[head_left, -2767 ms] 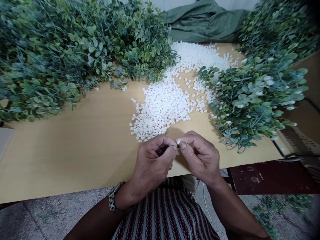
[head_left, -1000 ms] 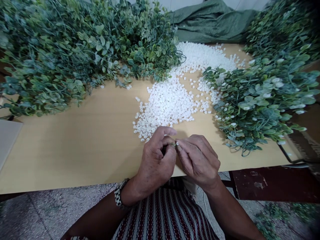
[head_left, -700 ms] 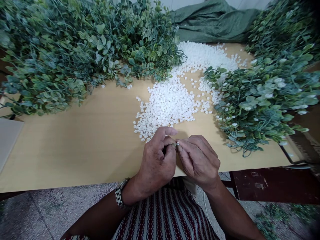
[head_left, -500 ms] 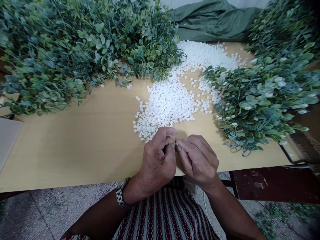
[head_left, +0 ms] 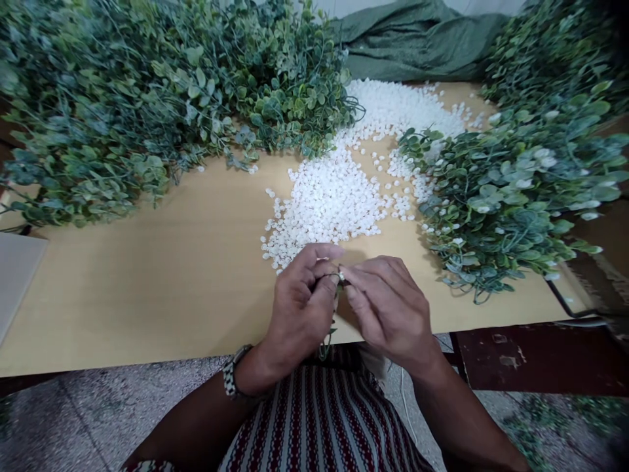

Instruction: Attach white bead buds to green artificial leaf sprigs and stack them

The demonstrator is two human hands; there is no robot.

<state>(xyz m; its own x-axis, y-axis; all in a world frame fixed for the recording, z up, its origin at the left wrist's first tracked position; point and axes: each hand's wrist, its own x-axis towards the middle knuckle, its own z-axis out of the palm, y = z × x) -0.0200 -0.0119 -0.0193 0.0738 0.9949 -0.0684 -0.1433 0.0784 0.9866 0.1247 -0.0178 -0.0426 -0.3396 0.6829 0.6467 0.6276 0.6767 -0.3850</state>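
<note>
My left hand (head_left: 302, 298) is closed, thumb and forefinger pinching a thin green stem of an artificial plant sprig (head_left: 325, 347), whose lower part hangs below the palm near the table's front edge. My right hand (head_left: 388, 298) is closed at the same spot, its fingertips on a small white bead-like piece (head_left: 341, 276) against the stem. Just beyond both hands lies a heap of small white pieces (head_left: 327, 203). Most of the sprig is hidden behind my left hand.
Artificial greenery (head_left: 162, 98) is piled along the back left of the wooden table (head_left: 147, 282). To the right lies a bunch of greenery with white tips (head_left: 511, 203). A green cloth sack (head_left: 417, 39) is at the back, and a pale board (head_left: 19, 272) at the left edge.
Both hands have shifted slightly left and up, still together. The stem between the fingertips and the sprig hanging under my left hand now show more.
</note>
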